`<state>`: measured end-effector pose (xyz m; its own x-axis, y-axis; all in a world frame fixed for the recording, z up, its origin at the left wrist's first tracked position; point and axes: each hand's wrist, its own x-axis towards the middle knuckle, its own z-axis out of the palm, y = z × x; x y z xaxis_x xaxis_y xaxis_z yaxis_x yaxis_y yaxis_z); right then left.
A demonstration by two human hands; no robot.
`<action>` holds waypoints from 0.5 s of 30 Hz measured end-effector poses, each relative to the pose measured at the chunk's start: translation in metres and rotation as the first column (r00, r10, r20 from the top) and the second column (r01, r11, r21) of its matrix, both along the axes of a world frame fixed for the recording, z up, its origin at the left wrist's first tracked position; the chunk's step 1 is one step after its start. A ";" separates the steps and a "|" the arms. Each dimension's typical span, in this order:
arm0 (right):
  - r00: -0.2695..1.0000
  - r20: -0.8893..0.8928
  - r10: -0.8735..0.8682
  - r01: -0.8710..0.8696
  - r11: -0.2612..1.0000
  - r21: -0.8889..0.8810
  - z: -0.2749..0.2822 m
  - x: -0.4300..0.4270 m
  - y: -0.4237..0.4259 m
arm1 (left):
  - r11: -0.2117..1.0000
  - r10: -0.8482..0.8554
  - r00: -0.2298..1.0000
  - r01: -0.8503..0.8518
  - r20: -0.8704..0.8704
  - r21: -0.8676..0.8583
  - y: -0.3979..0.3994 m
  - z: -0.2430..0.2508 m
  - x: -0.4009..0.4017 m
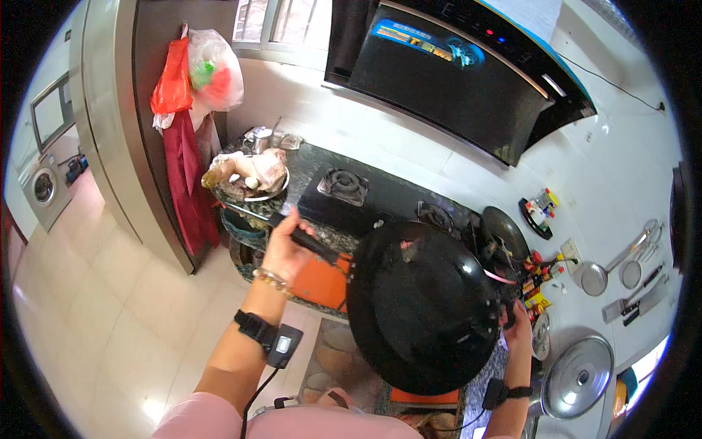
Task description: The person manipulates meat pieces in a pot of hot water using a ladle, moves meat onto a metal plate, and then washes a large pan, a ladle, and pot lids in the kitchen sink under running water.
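Note:
A large black wok [422, 313] is held up in front of the cooktop, with a small reddish scrap on its inside. My left hand [289, 246] grips the wok's long black handle. My right hand [515, 326] is closed around the small loop handle on the wok's opposite side. Behind the wok lies a black gas cooktop [329, 211] with two burners. Left of the cooktop, a white plate [269, 196] holds a plucked whole bird [258, 167] with what look like garlic cloves.
A second, smaller pan [503, 233] stands at the counter's right, by several sauce bottles [535, 296]. A metal pot lid [578, 376] is at lower right. A range hood [449, 82] hangs over the cooktop. Strainers [595, 279] and a cleaver [654, 293] hang on the right wall. A refrigerator [118, 126] stands left.

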<state>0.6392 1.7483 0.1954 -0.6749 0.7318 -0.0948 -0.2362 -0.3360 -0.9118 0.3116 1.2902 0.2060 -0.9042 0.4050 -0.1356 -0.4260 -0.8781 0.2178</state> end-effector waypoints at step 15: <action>0.932 0.130 0.337 -0.354 0.925 0.140 0.010 -0.525 0.076 | 0.914 0.406 0.913 -0.405 0.029 -0.038 -0.032 -0.017 -0.272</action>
<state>0.1145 1.8239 0.2051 -0.8816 0.4656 -0.0779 -0.0351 -0.2292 -0.9728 0.0400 1.2586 0.1890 -0.9842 -0.0002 -0.1773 -0.0428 -0.9701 0.2388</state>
